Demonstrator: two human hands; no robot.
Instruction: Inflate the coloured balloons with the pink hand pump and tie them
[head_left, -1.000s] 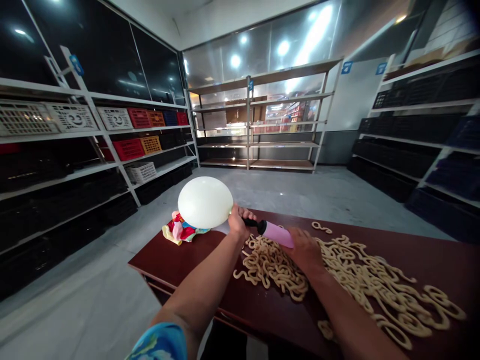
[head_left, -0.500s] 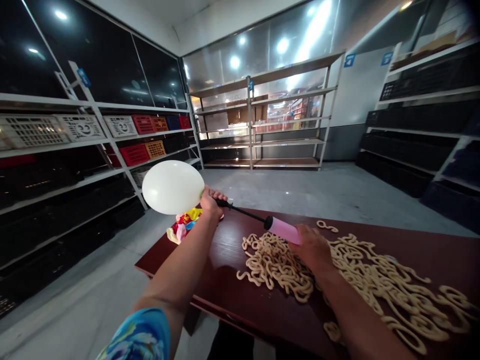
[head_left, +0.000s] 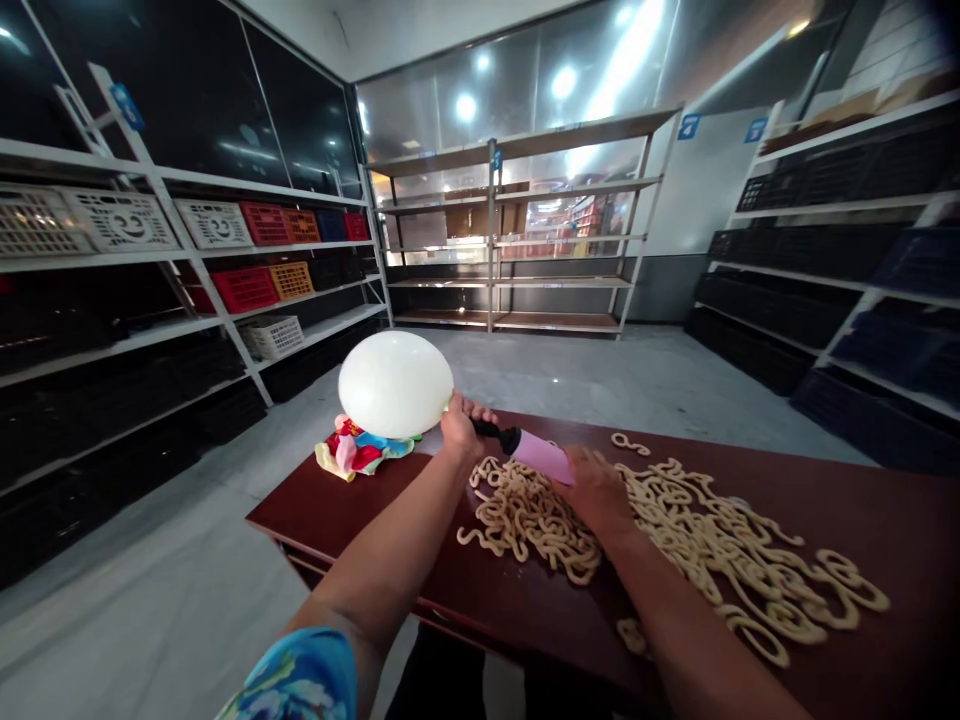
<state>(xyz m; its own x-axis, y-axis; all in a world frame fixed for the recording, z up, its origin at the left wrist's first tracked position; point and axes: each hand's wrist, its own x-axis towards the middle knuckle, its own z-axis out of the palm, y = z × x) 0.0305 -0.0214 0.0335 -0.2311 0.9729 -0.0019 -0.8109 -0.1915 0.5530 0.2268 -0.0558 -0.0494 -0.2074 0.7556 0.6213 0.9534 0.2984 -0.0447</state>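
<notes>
My left hand (head_left: pixel 463 426) is closed around the neck of a white balloon (head_left: pixel 396 384) and the black end of a hand pump. The balloon is inflated, round and slightly oval, and lies to the left of that hand. My right hand (head_left: pixel 598 486) grips the pink barrel of the hand pump (head_left: pixel 541 456). Little of the pump's black rod shows between the two hands. Below the balloon, a pile of limp, colourful balloons (head_left: pixel 364 450) rests on the table's far left part. Tan curled, rope-like pieces (head_left: pixel 536 515) lie heaped under the pump.
More tan curled pieces (head_left: pixel 720 545) spread over the right of the dark red table (head_left: pixel 420 500). Shelves with crates, among them a red crate (head_left: pixel 244 289), stand at the left. A metal rack (head_left: pixel 555 322) stands at the back, and dark bins (head_left: pixel 787 265) fill shelves at the right.
The pump's long black rod has slid into the pink barrel, bringing my hands closer together. The balloon and my left hand have shifted right in view. The camera view has turned slightly.
</notes>
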